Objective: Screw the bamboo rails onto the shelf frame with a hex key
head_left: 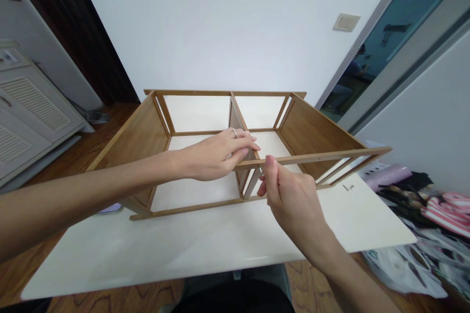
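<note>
A brown wooden shelf frame [194,205] lies on a white table [165,254], with solid end panels and a divider across its middle. My left hand [220,154], a ring on one finger, is closed over the top of the divider where it meets the near upper rail. Just right of it, my right hand [290,188] pinches a small bent metal hex key [261,170] against the near side of that joint. Most of the key is hidden by the fingers. Two small metal pieces [348,187] lie on the table to the right.
Behind the table is a white wall with a switch [346,22]. A white louvred cabinet [33,102] stands at left. Clothes [450,210] and plastic bags [404,266] are piled at right. Through the glass at far right, a person [348,83] is partly visible.
</note>
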Demonstrator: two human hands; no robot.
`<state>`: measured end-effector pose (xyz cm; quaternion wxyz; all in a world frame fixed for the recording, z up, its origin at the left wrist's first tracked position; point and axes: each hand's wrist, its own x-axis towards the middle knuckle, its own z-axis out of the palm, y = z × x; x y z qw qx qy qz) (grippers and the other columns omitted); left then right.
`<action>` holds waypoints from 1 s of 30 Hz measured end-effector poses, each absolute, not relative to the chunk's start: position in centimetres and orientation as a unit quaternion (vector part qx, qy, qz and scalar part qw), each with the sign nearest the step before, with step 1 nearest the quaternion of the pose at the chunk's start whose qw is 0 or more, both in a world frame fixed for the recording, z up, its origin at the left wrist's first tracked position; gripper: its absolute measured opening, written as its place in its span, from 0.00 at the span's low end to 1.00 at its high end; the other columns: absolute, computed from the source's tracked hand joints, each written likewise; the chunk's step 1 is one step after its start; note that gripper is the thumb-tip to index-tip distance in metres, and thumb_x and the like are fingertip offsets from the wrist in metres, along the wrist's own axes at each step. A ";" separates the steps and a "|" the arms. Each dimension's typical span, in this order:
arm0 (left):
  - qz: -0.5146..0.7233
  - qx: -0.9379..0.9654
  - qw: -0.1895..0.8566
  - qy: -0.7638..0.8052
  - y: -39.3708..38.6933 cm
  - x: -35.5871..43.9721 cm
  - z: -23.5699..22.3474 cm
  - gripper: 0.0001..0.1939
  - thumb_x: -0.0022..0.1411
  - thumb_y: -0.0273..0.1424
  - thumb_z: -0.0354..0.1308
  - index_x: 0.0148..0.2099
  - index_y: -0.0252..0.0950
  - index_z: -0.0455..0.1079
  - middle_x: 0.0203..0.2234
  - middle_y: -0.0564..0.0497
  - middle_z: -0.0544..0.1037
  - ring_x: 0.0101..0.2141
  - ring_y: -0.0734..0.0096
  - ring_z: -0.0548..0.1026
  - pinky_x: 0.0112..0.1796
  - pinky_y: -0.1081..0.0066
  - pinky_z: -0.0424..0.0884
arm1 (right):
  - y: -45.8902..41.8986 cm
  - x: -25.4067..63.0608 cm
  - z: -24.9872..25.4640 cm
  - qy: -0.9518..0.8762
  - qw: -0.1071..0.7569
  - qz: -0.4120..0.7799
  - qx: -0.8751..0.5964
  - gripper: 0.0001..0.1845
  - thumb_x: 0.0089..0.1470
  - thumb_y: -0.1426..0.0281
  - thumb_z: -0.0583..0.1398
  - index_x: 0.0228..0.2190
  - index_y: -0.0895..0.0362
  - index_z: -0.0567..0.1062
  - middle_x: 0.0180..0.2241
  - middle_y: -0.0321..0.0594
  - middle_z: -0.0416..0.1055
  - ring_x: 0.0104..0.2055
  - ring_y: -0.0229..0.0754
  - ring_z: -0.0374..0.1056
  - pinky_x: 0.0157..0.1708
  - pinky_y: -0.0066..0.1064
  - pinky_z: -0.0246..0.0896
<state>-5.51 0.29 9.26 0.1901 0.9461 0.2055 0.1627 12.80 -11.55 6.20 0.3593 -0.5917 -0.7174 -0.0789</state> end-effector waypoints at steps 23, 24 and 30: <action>0.185 0.960 0.136 0.163 0.4 -6.3 8.9 0.22 0.73 0.38 0.59 0.65 0.40 0.73 0.66 0.42 0.74 0.67 0.55 0.71 0.68 0.52 0.67 | -11.1 13.8 -0.3 -0.564 0.563 -0.194 -0.572 0.10 0.68 0.62 0.64 0.40 0.55 0.72 0.31 0.39 0.77 0.32 0.42 0.73 0.34 0.31 0.68; 0.187 0.959 0.135 0.162 0.4 -6.2 8.9 0.22 0.73 0.38 0.59 0.65 0.39 0.73 0.66 0.42 0.74 0.66 0.55 0.71 0.68 0.52 0.67 | -11.3 14.5 -0.1 -0.612 0.504 -0.266 -0.547 0.09 0.68 0.63 0.65 0.40 0.55 0.73 0.32 0.41 0.77 0.33 0.43 0.72 0.36 0.32 0.68; 0.187 0.960 0.135 0.158 0.4 -6.2 8.9 0.22 0.73 0.39 0.59 0.65 0.38 0.72 0.65 0.42 0.74 0.66 0.55 0.71 0.68 0.52 0.66 | -12.6 16.7 3.2 -0.737 0.289 -0.377 -0.481 0.12 0.68 0.63 0.65 0.37 0.58 0.74 0.28 0.39 0.73 0.31 0.43 0.65 0.36 0.34 0.60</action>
